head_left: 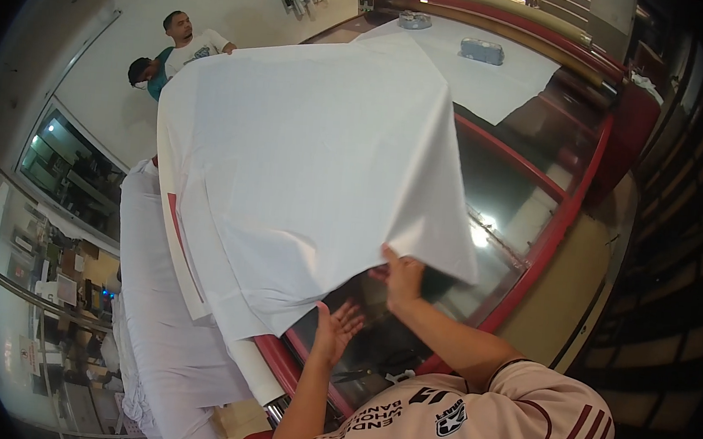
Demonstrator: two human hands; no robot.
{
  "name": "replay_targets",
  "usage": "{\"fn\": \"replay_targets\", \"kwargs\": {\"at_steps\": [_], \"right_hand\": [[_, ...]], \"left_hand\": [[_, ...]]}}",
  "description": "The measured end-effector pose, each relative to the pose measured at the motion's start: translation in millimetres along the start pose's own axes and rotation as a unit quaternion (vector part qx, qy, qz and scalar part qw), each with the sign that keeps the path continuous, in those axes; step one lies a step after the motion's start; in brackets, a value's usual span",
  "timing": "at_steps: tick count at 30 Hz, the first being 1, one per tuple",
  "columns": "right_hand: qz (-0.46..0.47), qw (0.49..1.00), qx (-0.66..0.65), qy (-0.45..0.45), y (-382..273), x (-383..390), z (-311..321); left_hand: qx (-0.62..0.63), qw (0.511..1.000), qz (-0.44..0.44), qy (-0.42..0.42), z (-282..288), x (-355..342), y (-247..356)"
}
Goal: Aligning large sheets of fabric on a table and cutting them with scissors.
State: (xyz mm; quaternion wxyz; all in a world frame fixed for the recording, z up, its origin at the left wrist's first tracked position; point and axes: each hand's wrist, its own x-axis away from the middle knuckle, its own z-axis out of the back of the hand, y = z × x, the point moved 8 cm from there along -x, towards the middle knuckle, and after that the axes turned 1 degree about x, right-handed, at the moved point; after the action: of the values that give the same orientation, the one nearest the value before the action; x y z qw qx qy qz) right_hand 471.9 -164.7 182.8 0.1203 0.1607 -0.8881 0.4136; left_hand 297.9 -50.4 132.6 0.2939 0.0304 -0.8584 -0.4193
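**Left grip (340, 325) spread, right grip (400, 282) pinching white sheet (316, 149)**

Far left: dark window (68, 161) in the wall, framed glass panel (2, 247) lower down. Next, a long mass of pale fabric (168, 262), wrinkled, running along the sheet's left side. Top left, two co-workers: one in a teal top (160, 77), head bent down, the other in a white shirt (203, 48), one arm reaching to the sheet's far edge.

Sheet is mid-view, draped over a red-framed machine (570, 226), creased toward its near left part. Narrow red strip (175, 222) shows at its left side.

Left grip: palm up, fingers apart, just beside the near edge. Cannot tell if the thumb touches. Right grip: pinches the near edge, one finger on top, others partly hidden underneath. Sheet's pointed corner hangs right of that hand.

Upper right: two grey wrapped blocks (481, 52) on white material (513, 87), well apart from both hands. Long rollers (511, 20) behind.
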Motion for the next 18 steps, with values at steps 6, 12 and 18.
{"fn": "replay_targets", "kwargs": {"at_steps": [6,12,18], "right_hand": [[-0.136,0.983,0.082,-0.091,56,126,-19],[-0.178,0.91,0.167,-0.336,74,242,-58],[0.051,0.762,0.317,-0.563,42,232,-49]], "left_hand": [[0.155,0.982,-0.106,0.028,-7,33,43],[0.154,0.953,-0.212,0.153,72,107,113],[0.158,0.953,-0.245,0.087,147,142,211]]}}
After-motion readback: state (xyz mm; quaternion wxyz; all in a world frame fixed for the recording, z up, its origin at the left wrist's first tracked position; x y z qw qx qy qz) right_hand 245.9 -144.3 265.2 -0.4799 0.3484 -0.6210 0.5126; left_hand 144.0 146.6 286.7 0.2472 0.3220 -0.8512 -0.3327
